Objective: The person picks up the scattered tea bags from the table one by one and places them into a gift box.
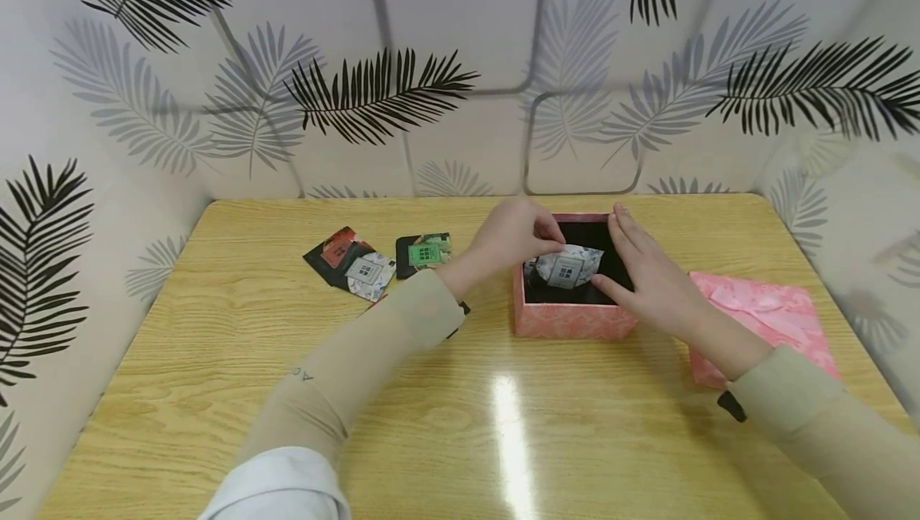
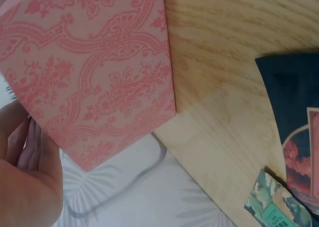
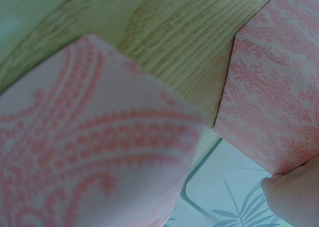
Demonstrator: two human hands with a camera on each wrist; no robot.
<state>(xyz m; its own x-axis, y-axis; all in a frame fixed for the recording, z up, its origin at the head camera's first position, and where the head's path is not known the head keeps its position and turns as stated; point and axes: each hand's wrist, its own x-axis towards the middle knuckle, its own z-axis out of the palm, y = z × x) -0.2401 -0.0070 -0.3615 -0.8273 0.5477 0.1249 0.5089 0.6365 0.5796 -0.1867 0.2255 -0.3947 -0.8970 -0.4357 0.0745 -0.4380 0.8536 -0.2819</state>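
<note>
My left hand (image 1: 513,234) pinches a small packet (image 1: 571,267) with a pale floral print and a grey label, over the inside of a pink box (image 1: 575,322). This box is lined in black and patterned with pink florals; its outer wall (image 2: 94,72) fills much of the left wrist view. My right hand (image 1: 657,284) rests along the box's right rim with straight fingers. Its thumb points inward, close to the packet's lower right edge; whether they touch I cannot tell. Inside the box, the lower part is dark and partly hidden by the hands and packet.
Left of the box lie a black-and-red packet (image 1: 335,252), a pale floral packet (image 1: 371,274) overlapping it, and a green-labelled black packet (image 1: 426,255). At right is a pink lid (image 1: 769,312) with a ribbon bow. A patterned backdrop stands behind the wooden table (image 1: 402,440).
</note>
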